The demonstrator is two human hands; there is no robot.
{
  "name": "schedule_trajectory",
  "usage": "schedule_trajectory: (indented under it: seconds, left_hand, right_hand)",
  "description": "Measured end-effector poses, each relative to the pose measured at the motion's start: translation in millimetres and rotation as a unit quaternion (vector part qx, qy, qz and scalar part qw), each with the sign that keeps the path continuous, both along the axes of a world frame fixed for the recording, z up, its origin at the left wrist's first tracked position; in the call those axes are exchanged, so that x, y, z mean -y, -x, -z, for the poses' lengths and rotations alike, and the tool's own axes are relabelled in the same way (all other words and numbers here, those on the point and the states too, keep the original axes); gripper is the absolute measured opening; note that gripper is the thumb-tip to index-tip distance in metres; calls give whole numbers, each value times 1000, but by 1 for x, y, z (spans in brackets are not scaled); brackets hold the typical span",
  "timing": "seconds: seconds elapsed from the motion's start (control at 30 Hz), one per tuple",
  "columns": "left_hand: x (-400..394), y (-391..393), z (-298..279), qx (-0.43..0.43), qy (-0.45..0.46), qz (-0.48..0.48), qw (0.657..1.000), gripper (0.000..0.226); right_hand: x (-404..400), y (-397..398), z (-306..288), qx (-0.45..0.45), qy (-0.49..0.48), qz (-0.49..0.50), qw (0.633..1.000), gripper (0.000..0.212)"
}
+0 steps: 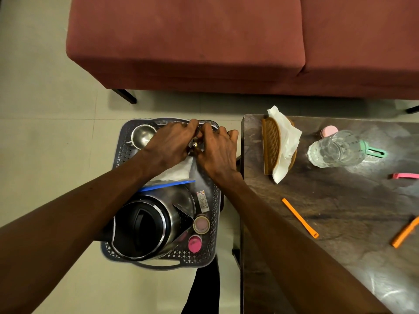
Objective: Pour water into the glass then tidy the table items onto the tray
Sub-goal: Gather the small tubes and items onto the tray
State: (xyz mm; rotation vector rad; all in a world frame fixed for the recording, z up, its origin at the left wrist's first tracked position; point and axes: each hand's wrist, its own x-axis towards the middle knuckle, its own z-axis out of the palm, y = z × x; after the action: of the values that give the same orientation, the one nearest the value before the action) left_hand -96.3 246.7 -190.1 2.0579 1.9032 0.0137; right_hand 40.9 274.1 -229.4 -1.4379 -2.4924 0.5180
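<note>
A grey perforated tray (118,155) stands to the left of the dark table (328,223). On it are a steel kettle (149,223) with a black lid, a steel cup (142,134), a white napkin (176,171), a blue flat piece (165,185) and two small pink-topped jars (201,224). My left hand (170,143) and my right hand (217,148) meet over the tray's far end, fingers closed around a small metallic object (195,145) that is mostly hidden. A clear glass (335,148) with water stands on the table.
On the table lie a wicker napkin holder (272,143) with white tissue, a pink lid (328,130), a green-handled thing (374,151) behind the glass, a pink clip (405,176) and two orange sticks (299,217). A red sofa (204,41) fills the far side.
</note>
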Motion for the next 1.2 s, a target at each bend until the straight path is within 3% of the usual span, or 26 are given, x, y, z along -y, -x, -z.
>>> schedule_trajectory:
  seconds: [0.17,0.27,0.63,0.9,1.2]
  left_hand:
    - [3,0,-5,34,7,-18,999,57]
    - [2,-1,-7,51,0,-46,998,45]
    - [-11,-3,-14,-45,7,-53,998,34]
    - [-8,11,-24,74,-27,-183,980,20]
    - [-5,23,-29,100,-73,-253,959,17]
  right_hand:
    - [0,-1,-3,3,-2,-4,1000,55]
    - [0,-1,-4,8,-3,-7,1000,54]
    - [-1,-5,-8,13,4,-28,1000,30]
    - [-6,-10,-7,37,5,-60,997,38]
    - [-17,-17,-13,1,15,-49,999,31]
